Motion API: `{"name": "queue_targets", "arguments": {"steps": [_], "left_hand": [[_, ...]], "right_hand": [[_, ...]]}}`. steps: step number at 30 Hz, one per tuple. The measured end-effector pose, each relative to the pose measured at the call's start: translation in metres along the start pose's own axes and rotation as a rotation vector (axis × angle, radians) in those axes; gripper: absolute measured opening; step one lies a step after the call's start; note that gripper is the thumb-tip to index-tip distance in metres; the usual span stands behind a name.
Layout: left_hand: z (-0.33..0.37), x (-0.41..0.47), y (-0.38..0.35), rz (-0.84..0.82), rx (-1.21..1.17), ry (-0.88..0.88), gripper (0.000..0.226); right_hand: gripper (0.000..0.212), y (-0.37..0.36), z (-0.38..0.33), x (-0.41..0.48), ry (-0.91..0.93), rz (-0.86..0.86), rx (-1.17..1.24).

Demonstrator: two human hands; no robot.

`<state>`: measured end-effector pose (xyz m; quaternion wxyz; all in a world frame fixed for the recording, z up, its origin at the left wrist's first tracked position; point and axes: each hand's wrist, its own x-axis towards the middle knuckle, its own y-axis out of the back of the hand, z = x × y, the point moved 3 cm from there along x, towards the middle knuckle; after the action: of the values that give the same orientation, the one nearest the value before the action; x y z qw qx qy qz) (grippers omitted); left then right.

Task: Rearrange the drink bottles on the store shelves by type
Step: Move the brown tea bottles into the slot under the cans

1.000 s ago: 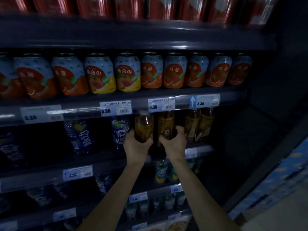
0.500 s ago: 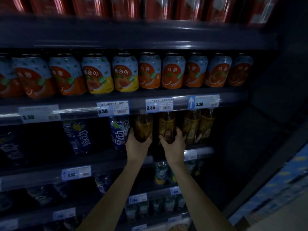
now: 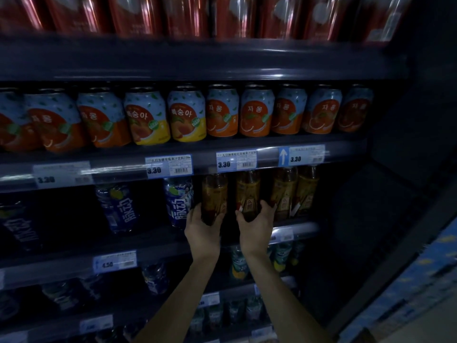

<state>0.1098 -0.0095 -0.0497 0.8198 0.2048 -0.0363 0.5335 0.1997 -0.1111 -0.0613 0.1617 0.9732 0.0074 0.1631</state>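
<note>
Two brown tea bottles stand upright side by side on the third shelf (image 3: 158, 243). My left hand (image 3: 202, 229) wraps the base of the left tea bottle (image 3: 214, 194). My right hand (image 3: 257, 226) grips the lower part of the right tea bottle (image 3: 248, 191). Two more tea bottles (image 3: 294, 191) stand just to the right. A blue-labelled bottle (image 3: 178, 201) stands close to the left of my left hand, and another blue bottle (image 3: 117, 206) sits further left.
Above is a row of orange and yellow juice cans (image 3: 188, 115), with red cans (image 3: 138, 13) on the top shelf. Price tags (image 3: 236, 160) line the shelf edges. Lower shelves hold green and dark bottles (image 3: 238, 266). A dark side panel (image 3: 395, 169) closes the right.
Both hands have stayed on the two tea bottles and shifted slightly up and toward the shelf back. The bottles stand a little deeper on the shelf.
</note>
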Motion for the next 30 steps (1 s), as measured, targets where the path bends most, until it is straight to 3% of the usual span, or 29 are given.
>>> {"name": "queue_targets", "arguments": {"steps": [5, 10, 30], "left_hand": [[-0.003, 0.004, -0.001, -0.078, -0.049, -0.024, 0.055], [-0.003, 0.01, -0.001, -0.133, -0.051, -0.014, 0.068], [-0.017, 0.028, -0.009, -0.278, -0.043, -0.033, 0.074]], "right_hand": [[0.069, 0.0, 0.003, 0.002, 0.012, 0.011, 0.001], [0.066, 0.001, 0.004, 0.008, 0.012, 0.014, 0.009], [0.063, -0.002, 0.003, 0.008, 0.031, 0.075, -0.011]]}}
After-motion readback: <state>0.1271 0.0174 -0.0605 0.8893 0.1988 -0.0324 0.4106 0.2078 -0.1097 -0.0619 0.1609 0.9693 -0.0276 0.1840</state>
